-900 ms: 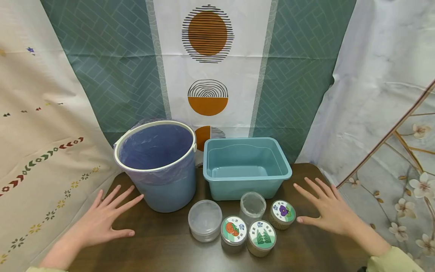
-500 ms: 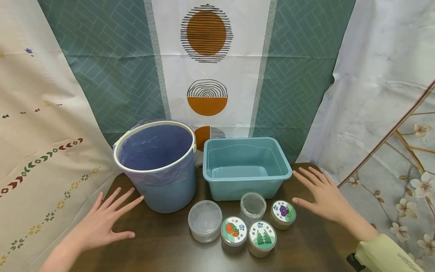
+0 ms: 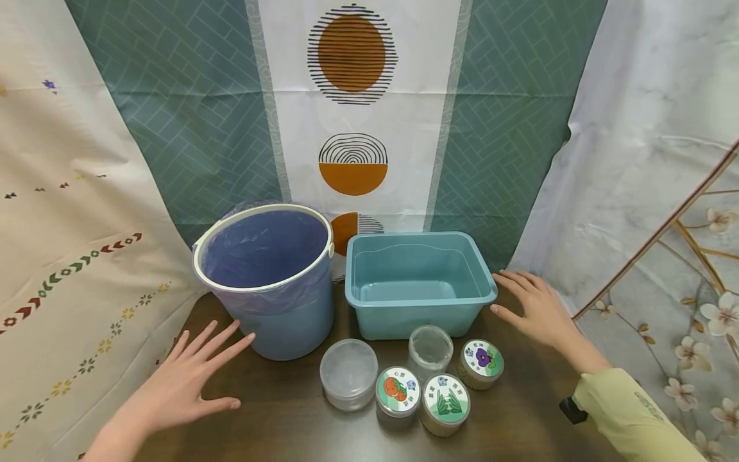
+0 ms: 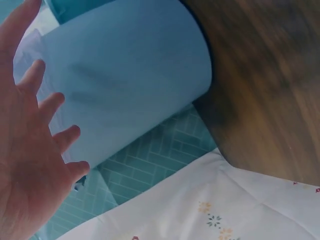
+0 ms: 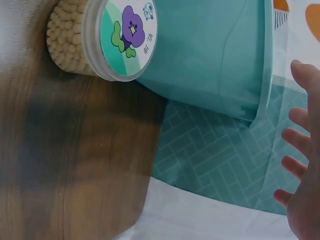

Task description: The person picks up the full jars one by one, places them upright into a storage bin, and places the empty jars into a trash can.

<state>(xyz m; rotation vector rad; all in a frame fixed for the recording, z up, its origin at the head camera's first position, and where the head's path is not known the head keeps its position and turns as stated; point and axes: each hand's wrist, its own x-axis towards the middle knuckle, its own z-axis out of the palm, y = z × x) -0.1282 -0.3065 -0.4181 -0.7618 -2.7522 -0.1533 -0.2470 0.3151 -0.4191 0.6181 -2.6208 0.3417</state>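
Observation:
My left hand (image 3: 187, 378), fingers spread, hovers in front of the blue bucket (image 3: 288, 330) with a clear liner over its white rim; it holds nothing. To the right, my right hand (image 3: 535, 311) reaches beside the teal plastic basin (image 3: 421, 321), its fingers extended near the basin's right rim. Whether they touch the rim I cannot tell from the head view; the right wrist view has a gap between them. Close to that hand stands a round jar with a purple flower label (image 3: 482, 360), filled with small pale pieces in the right wrist view (image 5: 67, 37).
In front of the basin stand an orange-fruit-labelled jar (image 3: 398, 391), a green-leaf-labelled jar (image 3: 445, 403), a wide clear lidded tub (image 3: 349, 372) and a smaller clear container (image 3: 430, 350). All are on the dark wooden table (image 3: 288, 423). Patterned cloths (image 3: 491, 128) hang around it.
My right hand has moved forward and slightly left, toward the basin's right rim. The left hand has shifted a little to the right. The containers stay in place.

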